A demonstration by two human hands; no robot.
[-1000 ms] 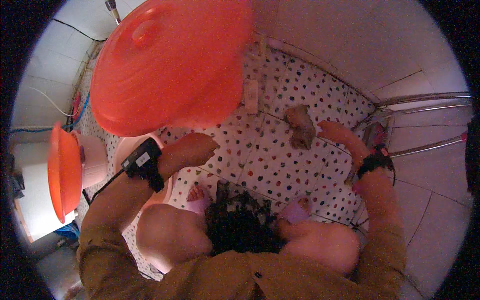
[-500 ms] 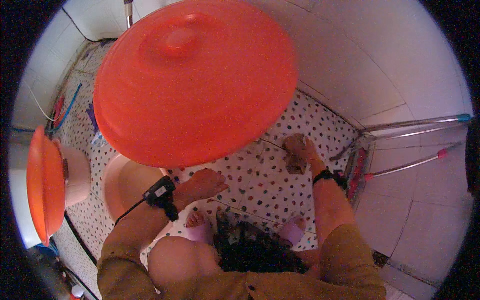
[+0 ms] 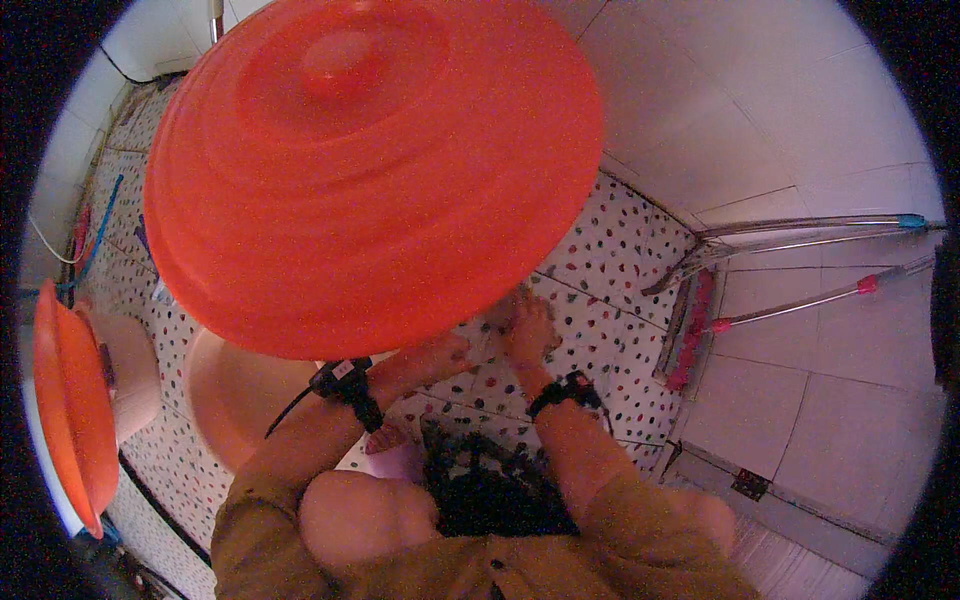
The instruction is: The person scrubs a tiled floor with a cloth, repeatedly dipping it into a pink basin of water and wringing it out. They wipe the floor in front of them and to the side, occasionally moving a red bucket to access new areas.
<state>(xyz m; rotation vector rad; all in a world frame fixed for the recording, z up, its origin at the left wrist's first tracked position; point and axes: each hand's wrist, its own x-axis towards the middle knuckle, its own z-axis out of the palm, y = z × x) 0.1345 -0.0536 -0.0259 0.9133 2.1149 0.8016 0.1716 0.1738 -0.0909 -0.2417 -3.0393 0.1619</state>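
A large orange, ridged plastic lid-like disc (image 3: 400, 230) with a central knob fills the upper middle, and its near rim hides part of the area by my hands. Just below that rim is my left hand (image 3: 440, 358), its fingers stretched toward the right, with nothing visible in them. My right hand (image 3: 530, 330) reaches low over the speckled floor, close to my left fingertips. Its fingers are curled by a dim brownish thing (image 3: 494, 322), too blurred and shaded to name. Both wrists wear black straps. A pale pink tub (image 3: 230, 395) stands by my left forearm.
At left, another orange disc (image 3: 75, 410) leans by a pale bucket (image 3: 125, 370). A blue hose (image 3: 104, 225) lies beyond. Metal-handled cleaning tools, one with a pink head (image 3: 690, 335), lean on the tiled wall (image 3: 800, 400) at right. A dark, wet-looking patch (image 3: 490, 465) sits between my feet.
My right hand has moved left across the floor, with the brownish thing, to near my left hand. My left hand has shifted slightly right. The view has shifted, and the orange disc looks larger.
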